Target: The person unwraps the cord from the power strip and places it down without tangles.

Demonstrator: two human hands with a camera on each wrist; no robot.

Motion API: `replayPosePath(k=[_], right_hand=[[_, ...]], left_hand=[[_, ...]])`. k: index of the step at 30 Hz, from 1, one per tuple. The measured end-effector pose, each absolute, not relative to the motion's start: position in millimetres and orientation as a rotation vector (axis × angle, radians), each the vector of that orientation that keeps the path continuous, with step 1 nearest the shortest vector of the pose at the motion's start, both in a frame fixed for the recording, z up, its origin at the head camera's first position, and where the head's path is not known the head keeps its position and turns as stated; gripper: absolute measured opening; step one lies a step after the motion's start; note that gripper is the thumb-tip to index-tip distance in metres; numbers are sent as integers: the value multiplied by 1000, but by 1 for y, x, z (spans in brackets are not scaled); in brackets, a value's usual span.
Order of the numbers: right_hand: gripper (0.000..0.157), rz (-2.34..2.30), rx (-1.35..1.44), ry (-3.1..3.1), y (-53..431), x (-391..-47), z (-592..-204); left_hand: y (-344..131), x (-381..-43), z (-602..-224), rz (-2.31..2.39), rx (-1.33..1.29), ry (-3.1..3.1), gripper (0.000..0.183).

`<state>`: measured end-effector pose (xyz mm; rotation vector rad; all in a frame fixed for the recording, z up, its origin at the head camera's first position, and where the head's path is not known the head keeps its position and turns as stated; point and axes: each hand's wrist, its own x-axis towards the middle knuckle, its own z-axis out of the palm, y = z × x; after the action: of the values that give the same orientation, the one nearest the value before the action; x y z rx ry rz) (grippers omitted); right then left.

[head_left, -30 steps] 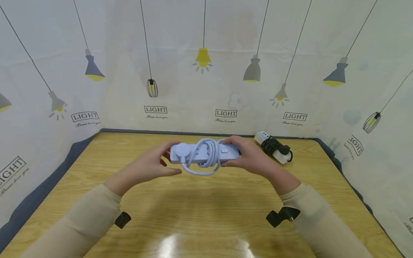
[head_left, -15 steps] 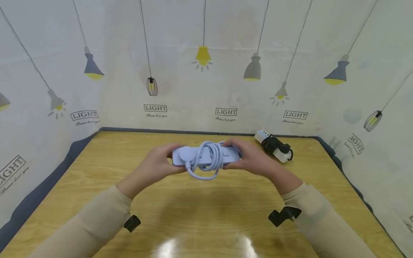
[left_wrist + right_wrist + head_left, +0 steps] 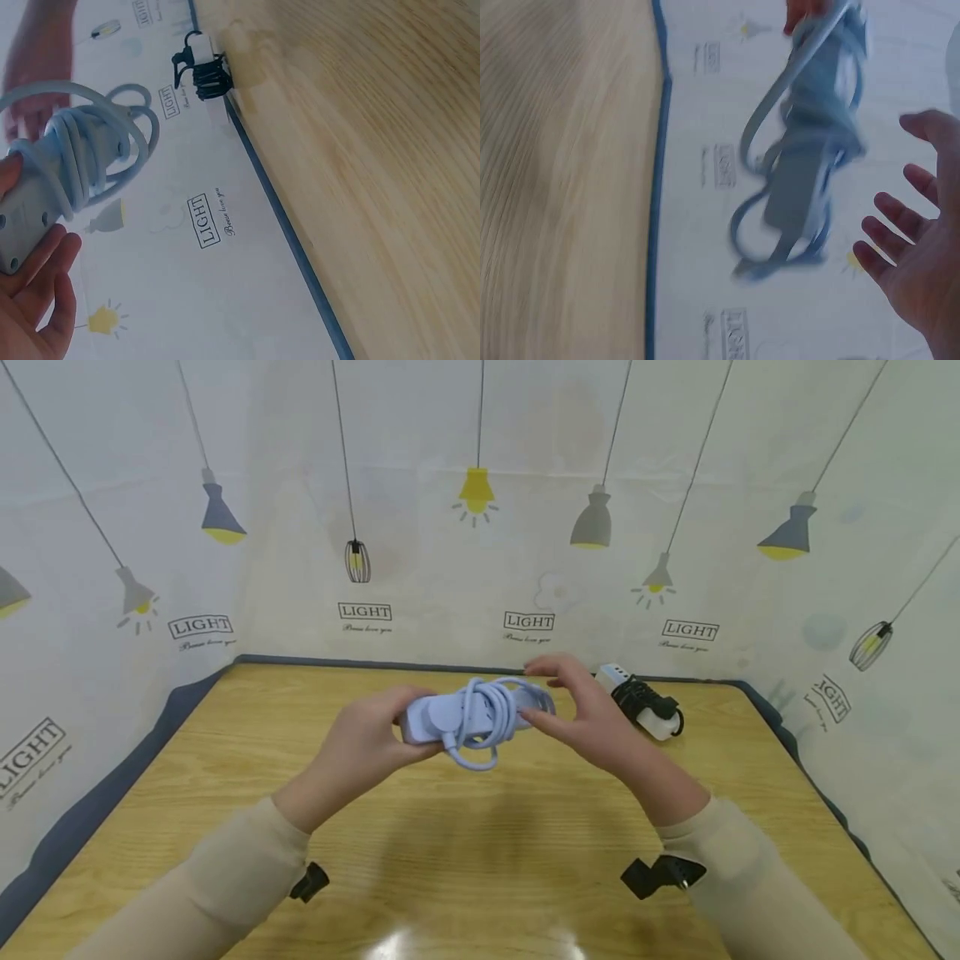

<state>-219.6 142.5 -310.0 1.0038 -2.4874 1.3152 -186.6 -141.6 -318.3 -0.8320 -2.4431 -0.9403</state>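
Note:
A pale bluish-white power strip is held up above the table, its own cord looped several times round its middle. The round plug lies against its upper face near the left end. My left hand grips that end, thumb on the near side and fingers behind. In the left wrist view, fingertips show along the strip's edge. My right hand stands beside the strip's other end with its fingers spread. The right wrist view shows that hand apart from the strip, which is blurred there.
A second power strip, white and wrapped in black cord, lies at the back right of the wooden table. Behind and at both sides hangs a white cloth printed with lamps. Black wrist mounts sit on both sleeves.
My left hand has closed round the strip's left end. My right hand has let go of the right end and opened. The strip has turned, its right end swinging up and away.

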Motion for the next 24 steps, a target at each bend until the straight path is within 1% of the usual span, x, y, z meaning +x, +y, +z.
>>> replayPosePath(k=[3, 6, 9, 15, 24], right_hand=[[33, 1226, 1028, -2426, 129, -207, -303], [30, 1134, 1041, -2413, 115, -194, -300], [33, 1073, 1003, -2445, 104, -184, -300], [38, 1095, 852, -2554, 85, -174, -297], [42, 1179, 631, -2684, 68, -170, -292]], left_hand=[[-137, -186, -321, -842, -825, -2399, 45], [-133, -186, -322, -779, -817, -2368, 47], [-130, -186, -322, -724, -810, -2341, 48], [-125, -186, -322, -639, -756, -2306, 49], [-116, -186, -322, -480, -701, -2200, 39]])
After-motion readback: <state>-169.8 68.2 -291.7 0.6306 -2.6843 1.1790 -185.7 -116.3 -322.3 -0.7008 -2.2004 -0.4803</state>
